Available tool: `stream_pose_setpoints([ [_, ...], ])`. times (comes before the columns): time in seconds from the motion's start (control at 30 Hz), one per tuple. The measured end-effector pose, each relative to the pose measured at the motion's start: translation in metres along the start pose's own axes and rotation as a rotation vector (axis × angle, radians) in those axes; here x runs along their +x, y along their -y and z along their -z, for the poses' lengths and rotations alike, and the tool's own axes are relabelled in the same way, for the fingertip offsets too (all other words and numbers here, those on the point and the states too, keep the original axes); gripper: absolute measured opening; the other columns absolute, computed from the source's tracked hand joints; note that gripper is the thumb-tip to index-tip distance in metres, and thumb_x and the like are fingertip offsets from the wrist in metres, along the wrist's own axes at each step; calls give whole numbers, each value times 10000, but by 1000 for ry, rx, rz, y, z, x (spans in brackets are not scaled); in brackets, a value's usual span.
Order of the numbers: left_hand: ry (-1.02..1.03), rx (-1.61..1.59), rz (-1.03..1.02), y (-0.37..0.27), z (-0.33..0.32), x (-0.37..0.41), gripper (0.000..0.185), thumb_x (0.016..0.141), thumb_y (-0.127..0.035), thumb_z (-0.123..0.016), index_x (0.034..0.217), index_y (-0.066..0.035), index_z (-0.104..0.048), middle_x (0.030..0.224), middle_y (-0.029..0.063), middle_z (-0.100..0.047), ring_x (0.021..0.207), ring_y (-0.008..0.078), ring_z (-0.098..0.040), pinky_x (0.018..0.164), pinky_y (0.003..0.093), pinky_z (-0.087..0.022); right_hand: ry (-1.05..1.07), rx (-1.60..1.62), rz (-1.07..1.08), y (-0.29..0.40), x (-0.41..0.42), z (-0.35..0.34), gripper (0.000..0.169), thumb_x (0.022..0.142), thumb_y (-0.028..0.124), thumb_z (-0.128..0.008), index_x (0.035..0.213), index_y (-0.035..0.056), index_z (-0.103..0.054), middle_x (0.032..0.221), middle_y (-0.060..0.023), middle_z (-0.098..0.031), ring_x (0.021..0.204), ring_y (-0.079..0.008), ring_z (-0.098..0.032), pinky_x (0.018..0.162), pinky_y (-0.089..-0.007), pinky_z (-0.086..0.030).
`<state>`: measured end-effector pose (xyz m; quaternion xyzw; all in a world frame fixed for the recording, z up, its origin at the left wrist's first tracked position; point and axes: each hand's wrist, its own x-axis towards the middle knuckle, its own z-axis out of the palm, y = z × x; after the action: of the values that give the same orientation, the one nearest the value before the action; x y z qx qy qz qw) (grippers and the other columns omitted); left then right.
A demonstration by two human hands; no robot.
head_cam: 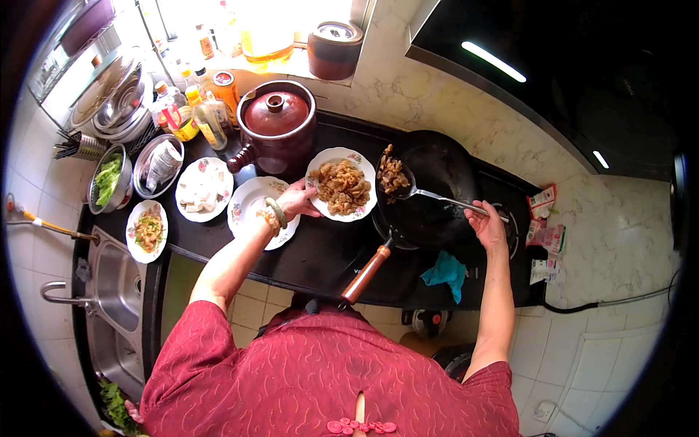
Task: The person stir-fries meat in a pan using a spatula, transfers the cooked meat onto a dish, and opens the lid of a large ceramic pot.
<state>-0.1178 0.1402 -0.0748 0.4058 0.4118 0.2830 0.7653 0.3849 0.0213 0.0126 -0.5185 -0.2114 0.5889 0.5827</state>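
Note:
My left hand (299,198) grips the rim of a white floral plate (357,158) and holds it beside the wok. Browned, crumbly food (342,187) is heaped on that plate. In my right hand (486,223) is the handle of a metal ladle (442,199). Its bowl carries dark brown pieces of the same sort of food (392,173) at the wok's left edge, close to the plate. The black wok (437,164) sits on the stove, its wooden handle (367,276) pointing towards me. Another floral plate (248,205) lies partly under my left forearm.
A brown lidded clay pot (277,128) stands behind the plates. To the left are plated white chunks (203,191), a bowl of fish (163,164), lettuce in a colander (109,177) and the sink (117,284). A teal cloth (446,275) lies near the counter's front edge, beneath the range hood (535,82).

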Motion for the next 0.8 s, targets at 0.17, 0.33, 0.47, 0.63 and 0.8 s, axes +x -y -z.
stream_pose_setpoints([
  [0.17,-29,-6,11,2,1,-14,442,970,-191,-486,1383,-98,-360,1102,120,-650,761,240,-691,638,326,-596,-8,-11,47,11,-21,-1,302,940,257,-572,1035,-25,-627,896,-196,-695,769,-228,-701,639,-268,-593],
  [0.33,-32,-7,-2,9,3,-20,417,969,-191,-485,1361,-88,-387,1104,123,-648,779,241,-690,648,320,-593,43,-161,115,47,-45,-51,330,943,269,-576,1034,-44,-628,874,-203,-695,723,-222,-703,624,-269,-596],
  [0.47,-26,-46,-5,9,-1,-28,390,971,-185,-489,1336,-73,-408,1108,123,-647,793,241,-692,650,325,-596,102,-314,102,67,-68,-126,344,942,278,-587,1012,-54,-648,825,-185,-698,690,-211,-708,593,-255,-590],
  [0.63,14,-113,-28,18,-3,-32,348,981,-184,-486,1307,-78,-423,1105,124,-650,818,243,-696,651,323,-602,164,-617,135,57,-82,-201,314,959,270,-565,989,-26,-668,812,-162,-696,679,-199,-706,580,-245,-577],
  [0.8,7,-155,-21,22,-2,-42,301,983,-184,-483,1250,-52,-438,1075,145,-655,802,264,-705,643,328,-605,317,-828,276,49,-101,-247,304,955,237,-577,968,-49,-679,803,-123,-690,700,-167,-692,611,-246,-560],
])
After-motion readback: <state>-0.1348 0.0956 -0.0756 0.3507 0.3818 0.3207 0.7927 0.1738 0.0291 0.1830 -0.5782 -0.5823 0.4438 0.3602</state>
